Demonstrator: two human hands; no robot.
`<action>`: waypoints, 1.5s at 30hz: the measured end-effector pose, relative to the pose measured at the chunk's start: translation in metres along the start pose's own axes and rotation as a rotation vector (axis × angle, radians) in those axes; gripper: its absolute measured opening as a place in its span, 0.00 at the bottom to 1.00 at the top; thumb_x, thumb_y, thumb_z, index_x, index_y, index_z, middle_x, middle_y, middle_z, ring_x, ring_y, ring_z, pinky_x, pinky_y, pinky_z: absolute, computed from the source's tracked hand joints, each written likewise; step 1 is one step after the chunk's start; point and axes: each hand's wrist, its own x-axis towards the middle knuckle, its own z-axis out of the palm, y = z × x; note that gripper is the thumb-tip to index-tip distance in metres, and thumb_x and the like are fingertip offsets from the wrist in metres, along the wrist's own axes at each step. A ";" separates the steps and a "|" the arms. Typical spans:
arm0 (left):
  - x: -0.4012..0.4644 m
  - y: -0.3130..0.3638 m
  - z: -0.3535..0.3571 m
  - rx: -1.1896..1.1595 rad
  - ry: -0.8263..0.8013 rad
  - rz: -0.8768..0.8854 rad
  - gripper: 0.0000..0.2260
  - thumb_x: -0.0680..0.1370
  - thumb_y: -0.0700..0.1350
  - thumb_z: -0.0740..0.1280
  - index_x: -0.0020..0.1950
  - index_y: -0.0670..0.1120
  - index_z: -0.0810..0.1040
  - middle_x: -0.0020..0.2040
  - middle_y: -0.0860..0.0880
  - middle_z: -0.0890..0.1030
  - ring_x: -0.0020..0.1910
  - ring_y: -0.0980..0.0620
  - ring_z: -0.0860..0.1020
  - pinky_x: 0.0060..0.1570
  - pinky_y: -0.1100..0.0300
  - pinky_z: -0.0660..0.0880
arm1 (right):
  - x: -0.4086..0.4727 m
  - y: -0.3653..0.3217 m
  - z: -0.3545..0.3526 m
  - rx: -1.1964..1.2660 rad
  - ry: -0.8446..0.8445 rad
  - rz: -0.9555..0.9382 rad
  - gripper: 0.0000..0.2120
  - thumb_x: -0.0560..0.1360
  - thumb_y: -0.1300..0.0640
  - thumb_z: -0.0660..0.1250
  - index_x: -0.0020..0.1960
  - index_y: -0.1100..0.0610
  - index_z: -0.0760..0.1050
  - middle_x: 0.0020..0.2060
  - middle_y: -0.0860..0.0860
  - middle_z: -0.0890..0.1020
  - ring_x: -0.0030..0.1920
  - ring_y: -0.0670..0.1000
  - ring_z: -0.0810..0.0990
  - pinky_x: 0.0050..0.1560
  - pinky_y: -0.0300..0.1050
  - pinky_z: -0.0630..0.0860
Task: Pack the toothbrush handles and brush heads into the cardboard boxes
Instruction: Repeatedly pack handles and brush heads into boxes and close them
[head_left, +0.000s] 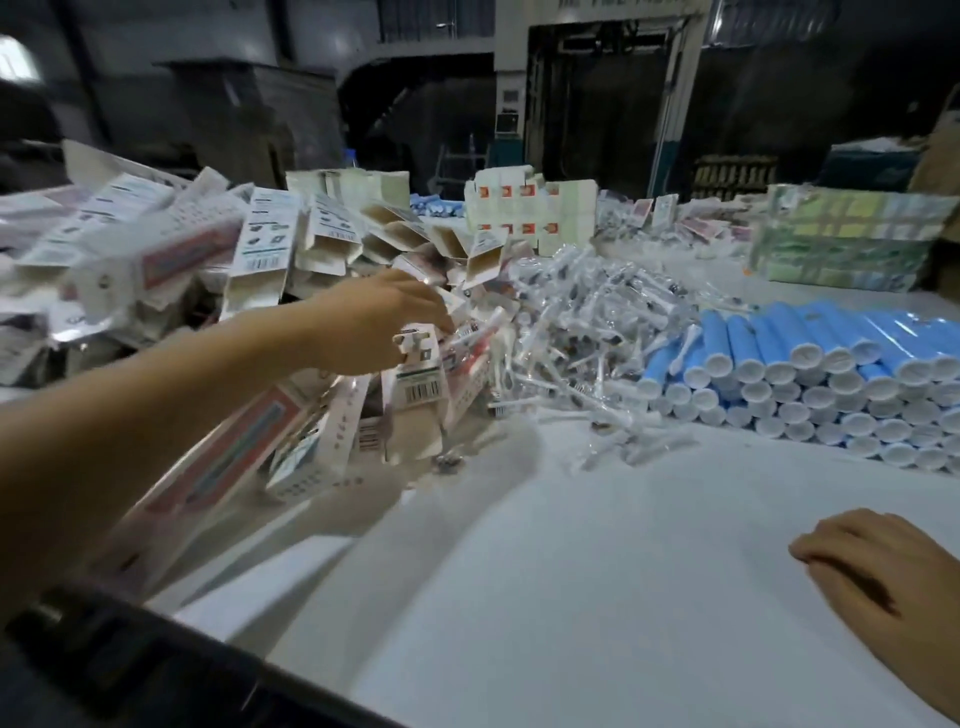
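Dim warehouse space with dark machinery lies beyond a white table (571, 545) that carries all the packing stock. Toward its left edge a jumble of cardboard boxes (270, 249) lies heaped, many with open end flaps; the left hand (374, 322) reaches into the near side of that heap and its fingers (441, 317) appear curled round one small printed box (421, 364), though motion blur makes the exact hold hard to read. Just to the right of the heap, around the table's middle, sits a pile of bagged brush heads (597, 322), and beyond that, toward the right edge, the blue toothbrush handles (831, 374) are stacked in neat rows with their white ends facing the near edge. The right hand (883, 587) rests on bare table near the right near corner, fingers relaxed and holding nothing. The step in hand seems to be fetching one box; it would go best by lifting a single box clear without dragging its neighbours, keeping the open flap toward the free hand, so that hand can feed in a handle and a brush head.
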 end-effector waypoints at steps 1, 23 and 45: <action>-0.002 -0.008 0.003 0.014 -0.092 0.010 0.33 0.72 0.34 0.65 0.73 0.57 0.65 0.74 0.55 0.63 0.73 0.51 0.57 0.71 0.46 0.60 | 0.000 0.001 0.001 0.005 0.005 -0.006 0.17 0.68 0.68 0.73 0.44 0.45 0.79 0.43 0.36 0.75 0.43 0.44 0.75 0.40 0.38 0.68; 0.033 0.074 -0.019 -0.161 0.428 0.182 0.36 0.67 0.63 0.66 0.74 0.55 0.65 0.61 0.46 0.73 0.62 0.45 0.66 0.63 0.46 0.64 | 0.002 -0.028 -0.016 0.027 -0.097 0.064 0.08 0.75 0.63 0.68 0.47 0.51 0.81 0.41 0.36 0.73 0.45 0.41 0.71 0.47 0.27 0.65; 0.026 0.225 0.094 -0.054 0.342 0.197 0.30 0.72 0.62 0.53 0.55 0.41 0.82 0.40 0.48 0.81 0.36 0.44 0.80 0.31 0.52 0.76 | 0.014 -0.011 -0.027 0.334 0.133 0.542 0.10 0.73 0.66 0.63 0.40 0.57 0.82 0.38 0.51 0.83 0.41 0.49 0.80 0.45 0.36 0.73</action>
